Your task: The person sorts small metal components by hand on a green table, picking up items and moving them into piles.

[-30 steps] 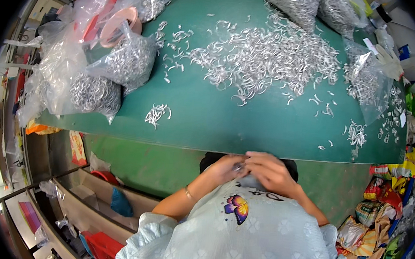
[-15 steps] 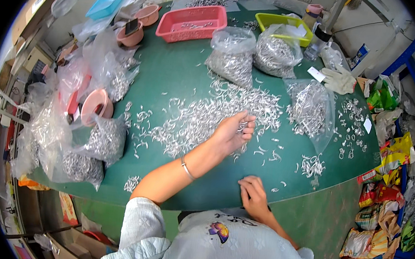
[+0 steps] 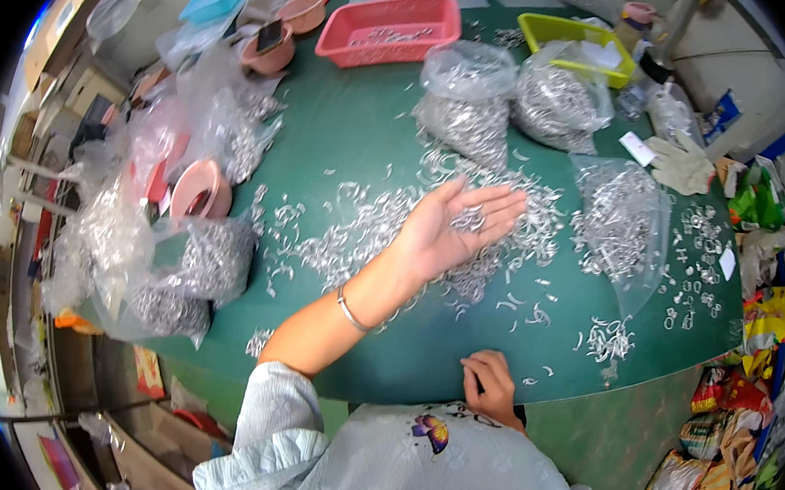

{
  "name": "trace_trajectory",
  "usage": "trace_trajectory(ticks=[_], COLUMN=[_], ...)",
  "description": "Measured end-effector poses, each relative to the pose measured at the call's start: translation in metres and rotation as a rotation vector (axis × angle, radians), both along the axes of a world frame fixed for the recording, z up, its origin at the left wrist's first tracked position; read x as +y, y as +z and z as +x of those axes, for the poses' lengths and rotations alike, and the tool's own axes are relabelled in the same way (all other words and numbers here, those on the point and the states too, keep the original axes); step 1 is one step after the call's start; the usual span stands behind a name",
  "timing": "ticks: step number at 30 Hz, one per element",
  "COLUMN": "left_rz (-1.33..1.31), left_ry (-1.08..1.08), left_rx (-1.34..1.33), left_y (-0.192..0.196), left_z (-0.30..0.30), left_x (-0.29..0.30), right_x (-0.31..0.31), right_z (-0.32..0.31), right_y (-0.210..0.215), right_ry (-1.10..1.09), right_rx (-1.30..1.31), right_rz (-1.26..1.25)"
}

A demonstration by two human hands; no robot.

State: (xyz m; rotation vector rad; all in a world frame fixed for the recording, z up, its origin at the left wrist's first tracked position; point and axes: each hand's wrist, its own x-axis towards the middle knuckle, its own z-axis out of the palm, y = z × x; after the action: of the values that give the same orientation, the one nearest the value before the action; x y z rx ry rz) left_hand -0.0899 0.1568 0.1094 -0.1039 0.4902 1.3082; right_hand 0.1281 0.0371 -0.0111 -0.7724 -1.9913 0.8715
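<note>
My left hand (image 3: 455,227) is open above the heap, palm up with fingers stretched out. A few small curved metal pieces (image 3: 468,219) lie on its palm. Beneath and around it spreads a loose heap of silvery crescent-shaped metal pieces (image 3: 347,232) on the green table (image 3: 366,121). Low at the near table edge, my right hand (image 3: 489,384) rests with its fingers curled in. Whatever those fingers may hold is hidden. Just right of the heap lies a clear plastic bag (image 3: 620,228) of metal pieces. A small separate pile (image 3: 608,340) sits nearer the edge.
Two filled clear bags (image 3: 466,102) stand behind the heap, before a pink basket (image 3: 393,30) and a green basket (image 3: 574,37). More bags (image 3: 204,261) and a pink bowl (image 3: 201,189) crowd the left. A white glove (image 3: 681,165) and scattered ring-like pieces (image 3: 694,262) lie at right.
My left hand has gone from curled fingers to a flat, spread palm, showing metal pieces on it. My right hand stays curled at the edge. The whole view has shifted slightly.
</note>
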Motion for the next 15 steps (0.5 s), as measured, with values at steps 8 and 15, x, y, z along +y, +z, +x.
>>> trace_trajectory(ticks=[8, 15], left_rz=[0.050, -0.020], left_ry=[0.170, 0.497], left_rx=[-0.021, 0.280], left_y=[0.014, 0.019], left_z=[-0.031, -0.098], left_x=[-0.046, -0.132], right_x=[-0.001, 0.001], right_z=[-0.003, 0.007], right_y=[0.001, -0.008], right_ry=[-0.012, 0.044], right_rx=[-0.007, -0.073], right_rz=[-0.042, 0.008])
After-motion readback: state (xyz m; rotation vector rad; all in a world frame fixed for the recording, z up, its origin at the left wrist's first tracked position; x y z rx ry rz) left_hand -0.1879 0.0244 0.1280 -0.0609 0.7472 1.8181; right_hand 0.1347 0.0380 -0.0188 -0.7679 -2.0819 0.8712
